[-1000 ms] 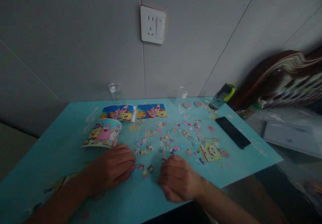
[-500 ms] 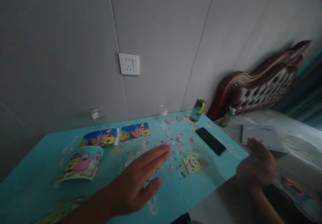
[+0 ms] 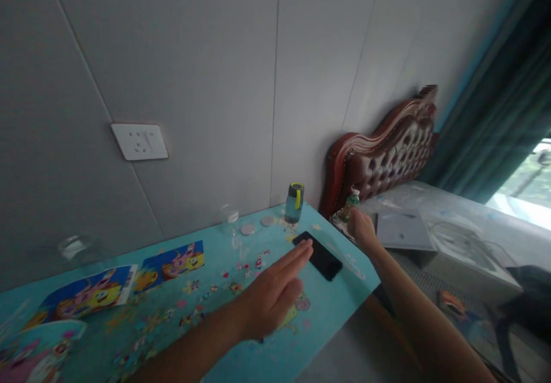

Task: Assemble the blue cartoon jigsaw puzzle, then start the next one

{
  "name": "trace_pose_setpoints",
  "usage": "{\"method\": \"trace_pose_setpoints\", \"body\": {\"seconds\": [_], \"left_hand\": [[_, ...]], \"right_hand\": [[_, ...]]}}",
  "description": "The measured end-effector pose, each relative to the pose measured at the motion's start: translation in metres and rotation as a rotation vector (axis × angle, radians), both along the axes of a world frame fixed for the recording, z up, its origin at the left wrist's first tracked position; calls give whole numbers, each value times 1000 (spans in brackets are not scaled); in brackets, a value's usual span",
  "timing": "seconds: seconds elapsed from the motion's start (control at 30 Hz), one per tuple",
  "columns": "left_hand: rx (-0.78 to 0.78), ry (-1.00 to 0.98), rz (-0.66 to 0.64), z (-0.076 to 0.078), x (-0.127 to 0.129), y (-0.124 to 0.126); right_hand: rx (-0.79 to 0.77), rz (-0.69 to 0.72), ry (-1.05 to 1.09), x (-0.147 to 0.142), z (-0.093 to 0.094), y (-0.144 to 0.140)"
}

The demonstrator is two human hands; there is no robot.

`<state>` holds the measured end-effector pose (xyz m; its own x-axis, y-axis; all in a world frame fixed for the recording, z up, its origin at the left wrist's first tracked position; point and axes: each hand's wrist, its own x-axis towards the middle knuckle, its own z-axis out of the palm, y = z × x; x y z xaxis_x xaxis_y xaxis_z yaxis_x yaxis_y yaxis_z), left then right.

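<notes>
My left hand (image 3: 279, 288) hovers over the blue table (image 3: 318, 328) with its fingers stretched out and nothing in it. Its fingertips overlap the near end of a black phone (image 3: 326, 262) in view. Small colourful puzzle pieces (image 3: 206, 296) lie scattered to the left of that hand, and part of a yellow printed figure shows beneath it. Off the table's right end, my right hand (image 3: 362, 228) reaches out at a green bottle with a white cap (image 3: 352, 199). Its fingers face away from me, so whether they touch the bottle cannot be made out.
A dark bottle with a yellow-green handle (image 3: 294, 204) stands at the table's far corner, beside two round discs (image 3: 248, 229) and a clear jar (image 3: 231, 217). Cartoon sheets (image 3: 172, 265) lie at left. Rightward are a grey laptop (image 3: 402, 228) and a tufted headboard (image 3: 383, 147).
The view has swung to the right. My right hand has moved forward to beside the green bottle. My left hand stays stretched out, now nearer the phone.
</notes>
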<state>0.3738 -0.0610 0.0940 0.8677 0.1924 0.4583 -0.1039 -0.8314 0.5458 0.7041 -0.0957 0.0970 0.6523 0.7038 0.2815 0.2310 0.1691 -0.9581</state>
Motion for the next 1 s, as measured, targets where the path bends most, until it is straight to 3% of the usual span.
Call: {"method": "trace_pose_setpoints", "body": {"seconds": [0.1,0.2,0.37,0.53,0.87,1.0], "left_hand": [[50,93,21,-7,-51,-5],[96,147,67,-7,-83,-9],[161,198,92,-1,-120,-20],[279,260,137,-5,-150,-27],[394,216,138,0,-159,-38],[507,185,101,-17,-161,-46]], "right_hand": [[127,97,236,-11,-22,-11],[220,185,393,-42,-26,-13],[322,323,537,-112,-8,1],[356,610,678,-167,6,9],[317,799,210,-221,24,-1],[262,764,54,-227,24,-4]]}}
